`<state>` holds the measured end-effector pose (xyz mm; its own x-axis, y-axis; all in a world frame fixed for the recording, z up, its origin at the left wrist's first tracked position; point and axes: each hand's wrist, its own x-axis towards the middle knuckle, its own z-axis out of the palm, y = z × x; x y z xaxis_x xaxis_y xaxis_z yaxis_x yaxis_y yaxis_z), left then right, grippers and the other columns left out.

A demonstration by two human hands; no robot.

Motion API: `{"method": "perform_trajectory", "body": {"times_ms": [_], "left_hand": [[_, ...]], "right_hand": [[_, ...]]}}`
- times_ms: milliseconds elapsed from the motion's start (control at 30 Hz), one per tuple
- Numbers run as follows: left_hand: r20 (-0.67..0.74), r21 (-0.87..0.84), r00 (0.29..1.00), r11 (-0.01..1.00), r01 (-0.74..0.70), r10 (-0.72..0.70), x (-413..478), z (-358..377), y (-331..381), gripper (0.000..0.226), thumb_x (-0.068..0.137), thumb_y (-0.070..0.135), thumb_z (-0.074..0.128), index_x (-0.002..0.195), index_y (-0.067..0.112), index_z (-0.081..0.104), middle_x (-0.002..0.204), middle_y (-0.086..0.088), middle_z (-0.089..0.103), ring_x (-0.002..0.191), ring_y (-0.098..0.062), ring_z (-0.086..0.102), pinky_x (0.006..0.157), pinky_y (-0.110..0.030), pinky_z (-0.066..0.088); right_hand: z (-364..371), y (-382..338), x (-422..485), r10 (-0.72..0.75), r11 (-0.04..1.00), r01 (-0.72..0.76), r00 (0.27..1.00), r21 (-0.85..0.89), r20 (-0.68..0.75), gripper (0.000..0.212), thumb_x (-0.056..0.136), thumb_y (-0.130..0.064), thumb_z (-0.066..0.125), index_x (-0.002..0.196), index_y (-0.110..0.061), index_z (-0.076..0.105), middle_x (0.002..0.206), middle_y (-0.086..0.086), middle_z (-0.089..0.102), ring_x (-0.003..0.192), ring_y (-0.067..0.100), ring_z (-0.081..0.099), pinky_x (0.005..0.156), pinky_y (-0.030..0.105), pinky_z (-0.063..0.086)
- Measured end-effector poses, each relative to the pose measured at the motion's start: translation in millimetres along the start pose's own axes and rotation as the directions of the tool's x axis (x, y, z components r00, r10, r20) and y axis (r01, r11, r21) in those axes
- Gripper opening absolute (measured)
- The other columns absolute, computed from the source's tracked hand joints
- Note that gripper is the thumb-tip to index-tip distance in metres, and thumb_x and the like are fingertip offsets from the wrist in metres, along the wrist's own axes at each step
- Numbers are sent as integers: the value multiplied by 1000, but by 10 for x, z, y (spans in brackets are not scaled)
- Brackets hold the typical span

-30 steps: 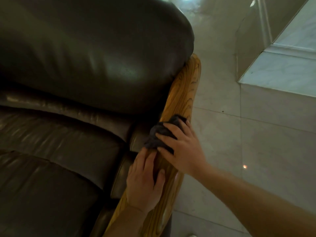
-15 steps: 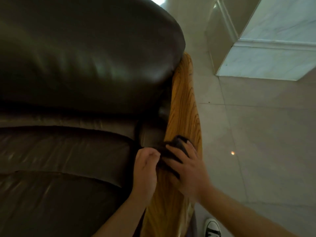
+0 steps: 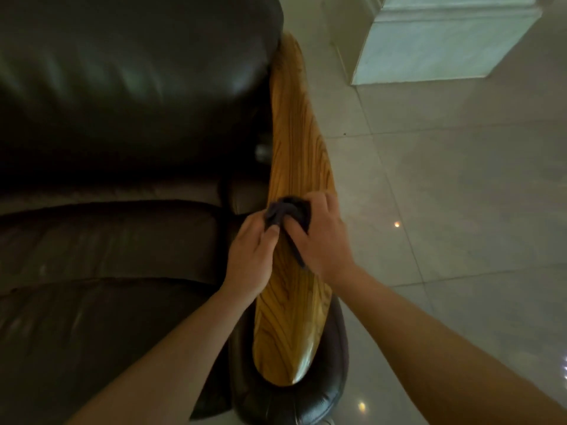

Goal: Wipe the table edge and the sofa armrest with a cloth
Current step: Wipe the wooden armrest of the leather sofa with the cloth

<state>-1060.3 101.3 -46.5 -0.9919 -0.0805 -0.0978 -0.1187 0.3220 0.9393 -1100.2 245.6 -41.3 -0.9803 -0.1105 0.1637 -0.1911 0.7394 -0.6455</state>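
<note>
Both hands are gripping the cloth mid-armrest: left hand pinching one end, right hand closed over the bunch. Armrest step is under way, I judge. Next stroke is needing flat pressure along the grain.

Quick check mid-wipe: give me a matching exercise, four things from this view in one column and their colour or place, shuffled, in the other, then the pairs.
Things:
1. cloth
2. armrest top
3. sofa cushions
4. floor tiles

Descriptions:
A. pale grey, glossy, right of the sofa
B. dark grey, bunched between the left hand and right hand
C. golden wood with dark grain
D. dark brown leather, left of the armrest

Pairs: 1-B, 2-C, 3-D, 4-A
</note>
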Motion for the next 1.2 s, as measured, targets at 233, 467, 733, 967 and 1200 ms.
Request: {"method": "perform_trajectory", "body": {"times_ms": [233,467,733,967,1200], "left_hand": [[221,384,973,911,-150,67,-202,33,-129,52,98,47,31,142,26,48,163,2,22,149,-9,15,111,-25,22],[416,666,908,663,-341,49,-450,-3,-244,65,95,58,16,151,28,30,167,1,-5,151,-15,-13,122,-44,10],[660,665,737,342,-663,145,-529,-133,-494,66,95,55,39,153,39,11,165,-10,-13,149,-31,-20,118,-48,-4],[716,594,690,428,-681,105,-470,-206,-504,63,97,57,36,153,46,10,163,-6,-24,146,-26,-29,119,-48,-4],[716,576,682,425,-698,148,-455,-177,-615,64,95,55,38,152,46,10,163,-6,-25,146,-28,-30,118,-50,-2]], "right_hand": [[316,439,-1280,-329,886,371,926,-279,186,47,100,-40,49,145,-27,44,160,-1,28,151,37,7,117,59,18],[231,553,-1901,-463,803,539,832,-254,305,30,98,-36,57,124,-22,66,147,0,51,147,37,23,112,57,30],[519,87,-2352,314,948,-317,946,-18,-78,41,95,-25,57,136,-17,54,152,5,41,135,31,42,107,43,42],[847,-305,-2757,646,763,-625,740,163,-185,43,95,-23,57,137,-17,47,145,1,44,126,19,48,93,26,39],[1158,-670,-2724,778,625,-730,551,278,-301,46,97,-22,56,141,-16,45,153,1,34,138,16,32,100,24,30]]}}
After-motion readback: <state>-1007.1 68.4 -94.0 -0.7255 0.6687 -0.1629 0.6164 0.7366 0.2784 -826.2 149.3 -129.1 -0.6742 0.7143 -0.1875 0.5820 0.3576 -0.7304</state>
